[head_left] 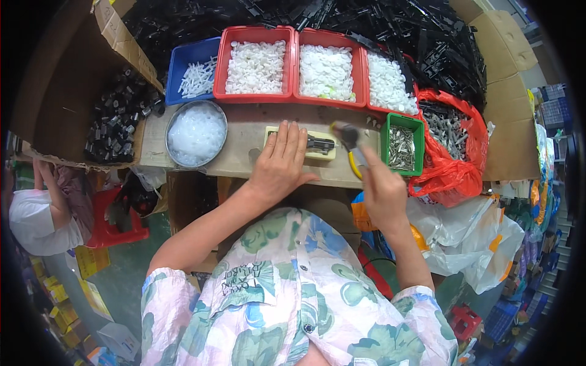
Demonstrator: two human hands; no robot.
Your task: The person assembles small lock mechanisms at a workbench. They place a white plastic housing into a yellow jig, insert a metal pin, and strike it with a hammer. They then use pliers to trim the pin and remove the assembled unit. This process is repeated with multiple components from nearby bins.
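Observation:
My left hand point(280, 160) lies with fingers stretched out over a cream-coloured block point(321, 155), pressing on it. A small black plastic part point(320, 143) sits in the block and shows to the right of my fingers; the rest is hidden beneath them. My right hand point(384, 190) is closed round the handle of a hammer. The hammer's dark head point(346, 134) is blurred by motion and hovers just right of the block. Beside its handle shows a curved yellow piece point(354, 166); I cannot tell whether it belongs to the hammer.
A green bin of metal pins point(401, 146) stands right of my right hand. A round metal bowl point(196, 134) holds translucent pieces at the left. Red bins point(292, 67) of white parts and a blue bin point(174, 76) line the back. A red bag point(453, 177) bulges at the right.

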